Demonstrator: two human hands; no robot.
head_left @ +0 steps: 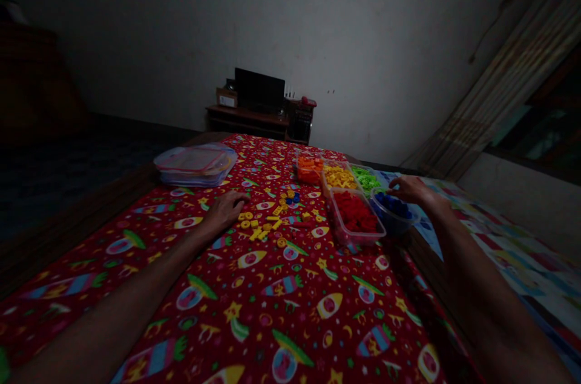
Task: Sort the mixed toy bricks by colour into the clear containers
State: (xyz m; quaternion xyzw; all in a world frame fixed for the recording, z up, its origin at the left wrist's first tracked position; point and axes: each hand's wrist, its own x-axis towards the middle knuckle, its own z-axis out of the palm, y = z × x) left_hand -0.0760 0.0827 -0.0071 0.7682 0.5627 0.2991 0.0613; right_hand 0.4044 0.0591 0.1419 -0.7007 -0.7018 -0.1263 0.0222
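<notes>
My left hand (226, 210) rests on the red patterned cloth, its fingers loosely bent and apart, with nothing visible in them. Just to its right lie several small yellow plastic pieces (261, 231), with a few blue pieces (293, 197) behind them. My right hand (412, 189) is over the rim of a clear round bowl (399, 224) of blue pieces (394, 205). Its fingers are bent together at the bowl's far edge; what they hold, if anything, is too dark and small to make out.
Beside the bowl stand clear boxes of red pieces (356, 213), yellow pieces (339, 177), green pieces (365, 179) and orange pieces (309, 170). Stacked clear lids (195, 164) lie at the left. Beyond the table are a dark screen (259, 89) and a curtain (490, 78).
</notes>
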